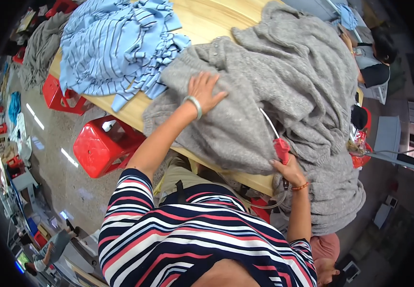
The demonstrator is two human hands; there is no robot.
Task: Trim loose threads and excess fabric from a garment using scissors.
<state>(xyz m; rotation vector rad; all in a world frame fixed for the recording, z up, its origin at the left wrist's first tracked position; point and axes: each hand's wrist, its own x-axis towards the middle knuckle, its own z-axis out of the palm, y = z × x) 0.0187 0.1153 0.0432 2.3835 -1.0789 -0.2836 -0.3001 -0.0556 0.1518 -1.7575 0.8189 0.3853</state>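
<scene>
While the left hand (207,91) lies spread flat on the grey knit garment (235,119), fingers apart and gripping nothing, the right hand (290,172) has its fingers wrapped round a red-handled tool (281,149). Left fingertips slightly blurred; most right fingers hidden behind handle and palm. Tool has a thin pale rod slanting over the garment; can't tell if its tip touches the cloth. Clear hose (278,202) runs from the handle's base, then is lost behind the body.

Garment sits at the table's (207,24) near edge, bunched, covering part of that edge; its outline is hard to split from the grey knit heap (312,71) covering the right edge. Right corners buried. Blue striped cloth (106,52) piles at the left edge, cut off by the frame top. Red stool (102,146) beside the near left edge, partly under the tabletop. Fisheye rim dark, background details too small to read.
</scene>
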